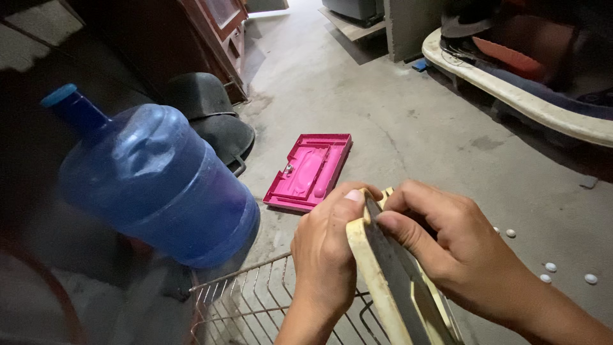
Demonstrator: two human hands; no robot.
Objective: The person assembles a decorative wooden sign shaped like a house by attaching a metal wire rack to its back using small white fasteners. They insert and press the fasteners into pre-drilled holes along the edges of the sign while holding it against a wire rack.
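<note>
My left hand [325, 255] and my right hand [453, 249] both grip the top end of a yellowed cream plastic casing [389, 287] with a dark grey inner strip. The thumbs press at its upper edge, where the two halves meet. The casing slants down toward the bottom of the head view. On the concrete floor just beyond my hands lies a pink plastic tray-like panel [310, 171], face up.
A big blue water jug [153, 179] stands at the left. A wire rack [255, 303] sits below my hands. Dark pots [214, 118] rest by a wooden cabinet [211, 38]. Small white pieces [550, 267] dot the floor at the right. A cream curved panel [523, 102] lies at the upper right.
</note>
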